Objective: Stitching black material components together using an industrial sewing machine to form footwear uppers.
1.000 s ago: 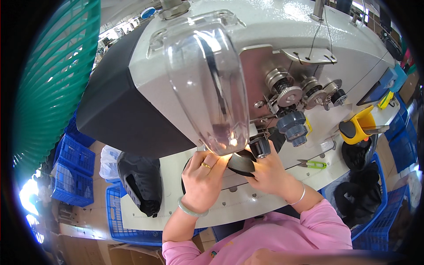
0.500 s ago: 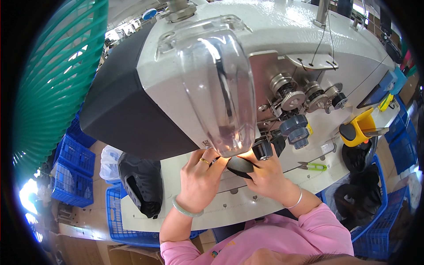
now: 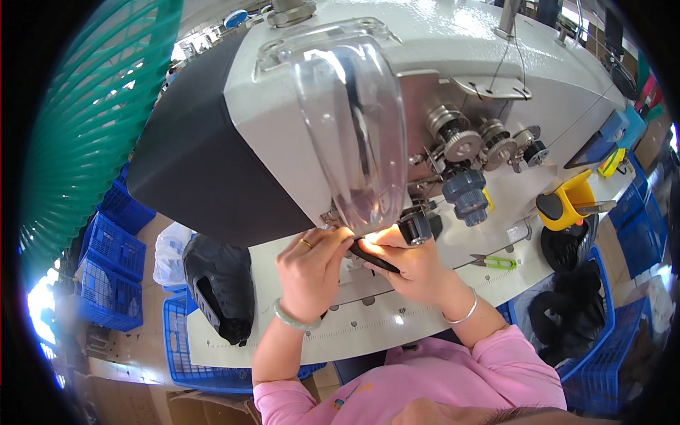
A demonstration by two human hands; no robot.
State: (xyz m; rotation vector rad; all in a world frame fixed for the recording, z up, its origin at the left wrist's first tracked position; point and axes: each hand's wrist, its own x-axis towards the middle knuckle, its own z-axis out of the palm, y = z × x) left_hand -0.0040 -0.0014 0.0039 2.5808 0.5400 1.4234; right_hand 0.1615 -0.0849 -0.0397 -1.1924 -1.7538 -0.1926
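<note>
Under the head of the industrial sewing machine [image 3: 262, 120], both hands are closed on a small black padded piece [image 3: 375, 258], its edge turned up toward me. My left hand [image 3: 309, 275] pinches the piece's left end between thumb and fingers. At the right end, my right hand [image 3: 419, 272] grips it, with the thumb along the near side. The machine's lamp lights the fingertips brightly. A clear plastic guard [image 3: 358, 142] hangs in front of the needle area and hides it, so I cannot tell whether the piece touches the needle.
A black shoe upper [image 3: 221, 287] lies on the table's left side. Green-handled thread snips [image 3: 496, 262] rest right of my hand. Beyond them are a yellow holder [image 3: 563, 211] and blue crates [image 3: 605, 294] with black pieces. A green fan guard [image 3: 92, 120] stands at far left.
The black piece has tilted from showing its broad face to showing a narrow edge. My left hand has shifted slightly up and left, its fingers bunched closer. The whole view has shifted a little.
</note>
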